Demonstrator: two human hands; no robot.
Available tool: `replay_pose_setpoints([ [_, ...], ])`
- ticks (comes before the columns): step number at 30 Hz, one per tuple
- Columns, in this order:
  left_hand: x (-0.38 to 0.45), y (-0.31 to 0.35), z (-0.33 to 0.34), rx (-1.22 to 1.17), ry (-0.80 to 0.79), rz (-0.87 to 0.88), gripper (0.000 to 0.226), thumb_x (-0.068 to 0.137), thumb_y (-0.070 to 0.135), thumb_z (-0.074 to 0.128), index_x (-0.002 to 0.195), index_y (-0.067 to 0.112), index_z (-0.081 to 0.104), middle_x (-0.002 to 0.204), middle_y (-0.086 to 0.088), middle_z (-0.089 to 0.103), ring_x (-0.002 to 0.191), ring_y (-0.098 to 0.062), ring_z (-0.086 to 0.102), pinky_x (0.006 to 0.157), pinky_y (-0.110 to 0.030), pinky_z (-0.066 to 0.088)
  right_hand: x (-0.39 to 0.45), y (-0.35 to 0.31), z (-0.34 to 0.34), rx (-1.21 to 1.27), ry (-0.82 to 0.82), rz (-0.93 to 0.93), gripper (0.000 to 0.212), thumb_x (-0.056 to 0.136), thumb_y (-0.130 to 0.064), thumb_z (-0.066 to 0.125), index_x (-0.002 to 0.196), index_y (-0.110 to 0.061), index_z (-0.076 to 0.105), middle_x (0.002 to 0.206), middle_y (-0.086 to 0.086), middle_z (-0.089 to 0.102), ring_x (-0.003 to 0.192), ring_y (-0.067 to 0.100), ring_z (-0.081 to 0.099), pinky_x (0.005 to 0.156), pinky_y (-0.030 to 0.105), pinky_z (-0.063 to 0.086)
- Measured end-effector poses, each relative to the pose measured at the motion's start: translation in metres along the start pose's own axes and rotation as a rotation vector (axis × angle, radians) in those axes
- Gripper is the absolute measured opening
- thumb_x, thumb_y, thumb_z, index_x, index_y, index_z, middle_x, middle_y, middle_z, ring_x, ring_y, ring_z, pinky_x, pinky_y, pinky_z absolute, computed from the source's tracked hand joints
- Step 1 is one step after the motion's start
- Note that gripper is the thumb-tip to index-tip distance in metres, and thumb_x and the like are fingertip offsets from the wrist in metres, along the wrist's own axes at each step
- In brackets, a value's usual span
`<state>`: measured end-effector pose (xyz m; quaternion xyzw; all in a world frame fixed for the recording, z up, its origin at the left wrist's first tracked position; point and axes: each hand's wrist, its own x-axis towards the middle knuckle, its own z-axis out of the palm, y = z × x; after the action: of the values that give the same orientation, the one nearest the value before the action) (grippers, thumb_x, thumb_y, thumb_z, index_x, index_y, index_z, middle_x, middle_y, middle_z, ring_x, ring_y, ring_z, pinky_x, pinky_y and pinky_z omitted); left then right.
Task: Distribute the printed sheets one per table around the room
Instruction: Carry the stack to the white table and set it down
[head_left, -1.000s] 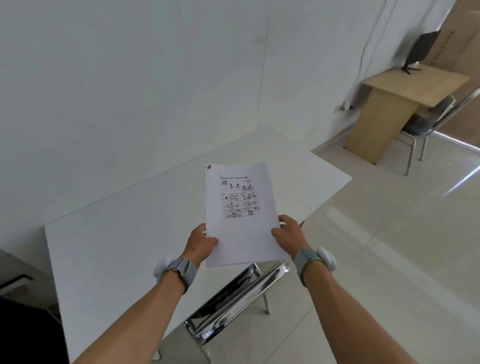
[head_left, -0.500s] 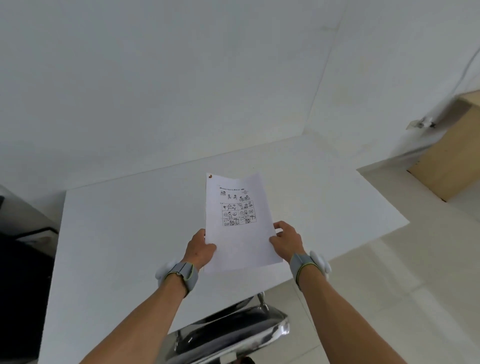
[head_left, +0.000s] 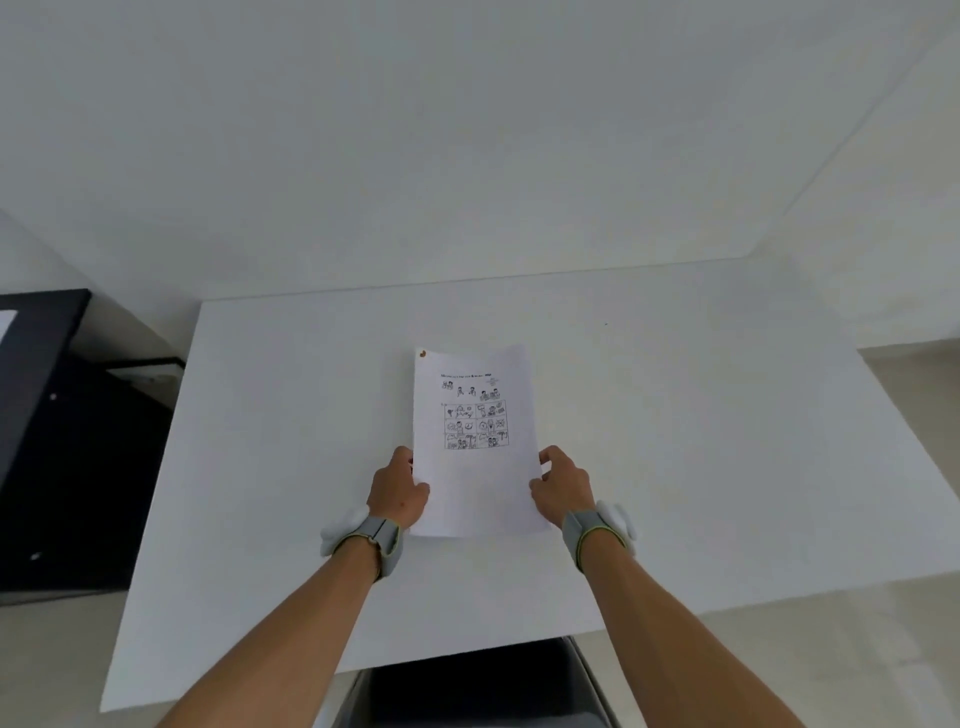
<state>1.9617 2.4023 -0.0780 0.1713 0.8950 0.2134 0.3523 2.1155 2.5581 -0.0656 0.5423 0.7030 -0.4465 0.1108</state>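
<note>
A thin stack of printed sheets (head_left: 475, 447), white with small black cartoon pictures in a grid and a red mark at the top left corner, is held over the middle of a white table (head_left: 260, 467). My left hand (head_left: 397, 491) grips the stack's left edge. On the opposite edge my right hand (head_left: 563, 486) holds it with curled fingers. Whether the paper touches the tabletop cannot be told. Both wrists wear grey bands with white pods.
A dark chair (head_left: 483, 691) is tucked under the table's near edge, between my forearms. A black table (head_left: 36, 353) stands to the left with a pale sheet at its left edge. White walls meet behind the table, with pale floor to the right.
The view has swung left and square onto the white table; the wooden desk and its chair have left the frame. The sheets, still in both hands, now sit over the table's middle.
</note>
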Motion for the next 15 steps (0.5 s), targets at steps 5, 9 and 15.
replay_pose_setpoints([
  [5, -0.004, 0.004, 0.007, 0.329, 0.145, 0.044, 0.045, 0.092, 0.014, 0.062, 0.128, 0.0, 0.04, 0.133, -0.018, 0.043, 0.122, -0.031, 0.046, 0.093, -0.034, 0.048, 0.016, 0.001, 0.008, -0.065, -0.021, 0.063, 0.038, 0.096, -0.012, 0.048, 0.134, -0.01, 0.047, 0.125, 0.017, 0.058, 0.089, 0.029, 0.053, 0.076, 0.033, 0.046],
  [9, -0.008, 0.012, 0.024, 0.266, 0.129, 0.214, 0.038, 0.093, 0.018, 0.059, 0.128, 0.007, 0.048, 0.127, -0.011, 0.048, 0.119, -0.027, 0.049, 0.094, -0.037, 0.049, 0.023, 0.002, 0.006, 0.08, 0.019, 0.124, 0.031, 0.098, -0.012, 0.045, 0.126, -0.009, 0.058, 0.123, 0.018, 0.061, 0.099, 0.034, 0.063, 0.084, 0.038, 0.055],
  [15, -0.016, 0.047, 0.059, -0.035, -0.057, 0.285, 0.028, 0.089, 0.037, 0.069, 0.106, 0.015, 0.064, 0.099, -0.001, 0.065, 0.091, -0.019, 0.063, 0.085, -0.036, 0.054, 0.025, 0.011, 0.001, 0.459, -0.022, 0.192, 0.032, 0.088, 0.001, 0.044, 0.095, -0.014, 0.072, 0.102, 0.016, 0.075, 0.098, 0.033, 0.072, 0.081, 0.041, 0.062],
])
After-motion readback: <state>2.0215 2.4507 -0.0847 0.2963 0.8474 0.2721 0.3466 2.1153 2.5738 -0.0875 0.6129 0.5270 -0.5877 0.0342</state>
